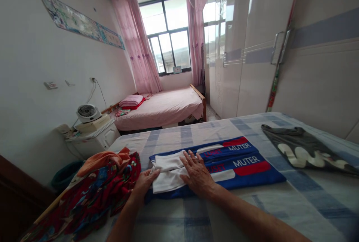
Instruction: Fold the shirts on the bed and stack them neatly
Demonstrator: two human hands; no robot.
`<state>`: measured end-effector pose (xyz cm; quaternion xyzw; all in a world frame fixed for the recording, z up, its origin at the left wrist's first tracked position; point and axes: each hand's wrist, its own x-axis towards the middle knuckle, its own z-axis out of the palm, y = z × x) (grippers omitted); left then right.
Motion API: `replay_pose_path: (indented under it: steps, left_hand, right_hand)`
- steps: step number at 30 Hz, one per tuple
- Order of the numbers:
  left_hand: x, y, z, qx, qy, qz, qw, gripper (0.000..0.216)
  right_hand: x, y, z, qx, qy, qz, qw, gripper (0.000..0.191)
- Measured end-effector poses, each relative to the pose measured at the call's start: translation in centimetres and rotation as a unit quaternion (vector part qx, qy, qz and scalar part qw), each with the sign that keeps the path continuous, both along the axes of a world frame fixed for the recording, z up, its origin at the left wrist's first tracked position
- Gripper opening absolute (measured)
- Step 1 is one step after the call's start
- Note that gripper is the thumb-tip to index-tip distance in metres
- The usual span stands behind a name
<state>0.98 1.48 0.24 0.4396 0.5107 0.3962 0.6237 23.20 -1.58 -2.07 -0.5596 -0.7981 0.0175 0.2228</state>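
Observation:
A blue garment (pixel 241 165) with white and red panels and white lettering lies flat on the checked bedsheet (pixel 280 204). Its white part (pixel 165 174) is folded over at the left end. My right hand (pixel 198 172) lies flat on that white fold, fingers spread, holding nothing. My left hand (pixel 146 183) is at the fold's left edge, with its thumb on the white cloth and its fingers curled under the edge.
A heap of red floral and orange clothes (pixel 98 186) lies left of my hands. A dark grey garment (pixel 303 152) is spread at the right. Beyond are a white bedside cabinet (pixel 95 139) with a small fan (pixel 87 112), a pink bed (pixel 165 107) and a glossy wardrobe (pixel 252 47).

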Motion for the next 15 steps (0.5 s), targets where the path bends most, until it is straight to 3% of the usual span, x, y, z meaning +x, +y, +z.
replay_pose_path:
  steps: [5,8,13,15]
  left_hand:
    - [1.0,-0.5,2.0,0.000,-0.037,-0.007,0.999,0.035]
    - [2.8,-0.4,4.4,0.046,-0.023,-0.009,0.999,0.034]
    - [9.6,0.5,9.3,0.208,0.091,-0.092,0.970,0.031]
    - [13.6,0.8,10.7,0.291,0.172,-0.139,0.931,0.028]
  right_hand:
    - [1.4,0.7,0.4,-0.083,0.024,0.010,0.996,0.060]
    - [3.4,1.1,1.2,-0.114,0.141,0.019,0.983,0.060]
    - [9.5,0.8,2.3,-0.123,0.290,0.007,0.949,0.057]
    - [12.4,0.2,2.5,-0.151,0.397,-0.004,0.905,0.058]
